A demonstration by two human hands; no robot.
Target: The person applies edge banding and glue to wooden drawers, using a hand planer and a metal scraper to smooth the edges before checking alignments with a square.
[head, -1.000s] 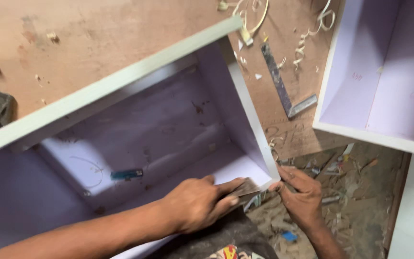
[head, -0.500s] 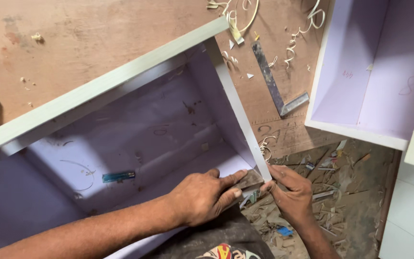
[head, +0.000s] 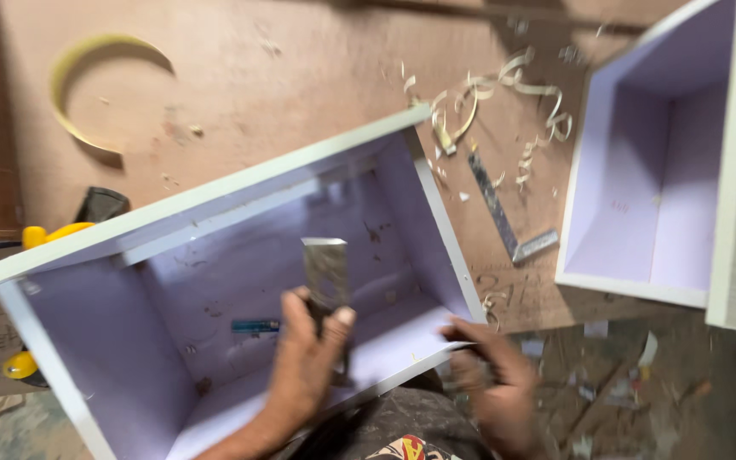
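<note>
A flat metal blade (head: 325,271) is gripped upright by the left hand (head: 307,362) inside the open lilac box (head: 215,281) — right hand (head: 491,383) curled on box's front edge; fingers blurred, grip can't be told.

Two open lilac-lined boxes are in view, one large box (head: 215,341) under the hands and a second box (head: 649,179) at the right. One flat metal blade (head: 325,271) is up, one steel try square (head: 504,213) lies on the board, and two hands show, left hand (head: 308,358) and right hand (head: 491,383).
</note>
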